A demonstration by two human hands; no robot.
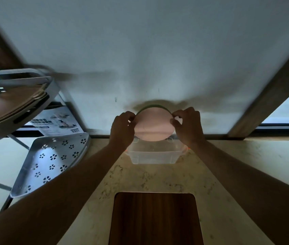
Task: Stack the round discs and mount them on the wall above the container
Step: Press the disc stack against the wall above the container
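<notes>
Both bare arms reached forward and up, nearly straight, converging toward the middle. Left hand [122,127] was curled, fingers and thumb pinched at the left edge of the discs [153,127]. Right hand [188,125] mirrored it, thumb and fingertips pinched at the right edge. Wrists were roughly level, palms faced each other, knuckles toward the camera.

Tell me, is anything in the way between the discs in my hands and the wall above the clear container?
Nothing visible is. The left hand and right hand pinch the pink disc by its edges, a green disc behind it, held up in front of the bare wall above the container. Whether they already touch the wall cannot be told.
</notes>
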